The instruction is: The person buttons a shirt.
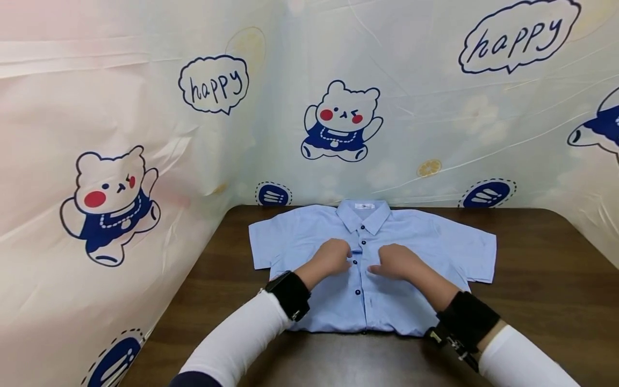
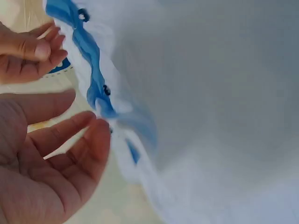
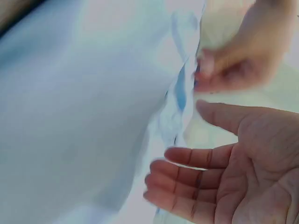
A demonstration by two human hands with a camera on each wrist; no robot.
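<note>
Head view: two hands over the button front of a light-blue short-sleeved shirt

The shirt (image 1: 300,236) lies front up on a dark wood-grain tabletop (image 1: 541,258), its pointed collar (image 1: 379,217) at the far edge and its sleeves spread to either side. A small white label (image 1: 365,206) sits inside the collar, and dark buttons (image 1: 357,292) run down the middle.

The left hand (image 1: 331,256) is just left of the button line. From its wrist camera, its fingers are loosely bent, the thumb stands apart, and the fingertips meet the front edge. The right hand (image 1: 398,262) is just right of the line, its fingers extended and thumb spread, gripping nothing; whether its fingertips touch the cloth cannot be told.

Black straps (image 1: 289,294) circle both wrists. Behind, printed sheeting (image 1: 425,107) shows cartoon bears (image 1: 343,121) and speech bubbles (image 1: 214,84) containing the word "happy".
</note>
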